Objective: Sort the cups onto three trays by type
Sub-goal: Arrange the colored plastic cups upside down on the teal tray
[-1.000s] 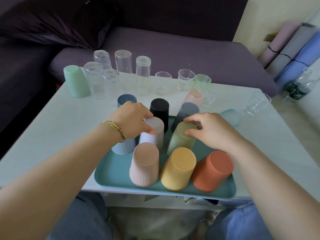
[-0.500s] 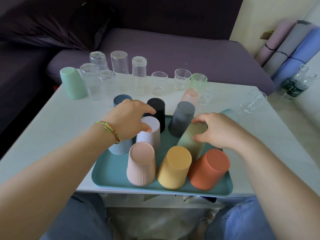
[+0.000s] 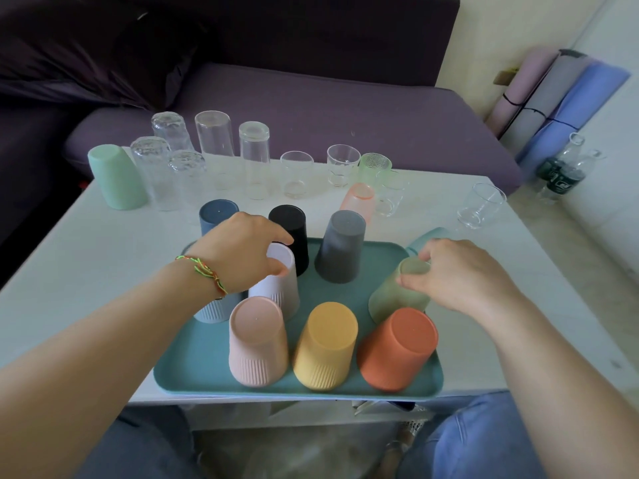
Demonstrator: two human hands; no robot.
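A teal tray point(image 3: 207, 361) at the table's near edge holds several upside-down plastic cups: pink point(image 3: 257, 344), yellow point(image 3: 326, 347), orange point(image 3: 397, 350), dark grey point(image 3: 342, 248), black point(image 3: 294, 226). My right hand point(image 3: 460, 271) grips the top of the olive green cup point(image 3: 394, 299) at the tray's right side. My left hand point(image 3: 242, 252) rests on the white cup point(image 3: 280, 288), thumb and fingers around its top. A pale ribbed cup point(image 3: 214, 311) sits half hidden under my left wrist.
Beyond the tray stand a dark blue cup point(image 3: 216, 212), a mint cup point(image 3: 116, 178), a peach cup point(image 3: 358, 198), a teal cup point(image 3: 430, 236) and several clear glasses point(image 3: 214, 140). One glass point(image 3: 482, 205) stands far right. A purple sofa point(image 3: 345, 108) lies behind the table.
My right hand has carried the olive green cup rightward, from the tray's middle to its right side. My left hand has stayed on the white cup.
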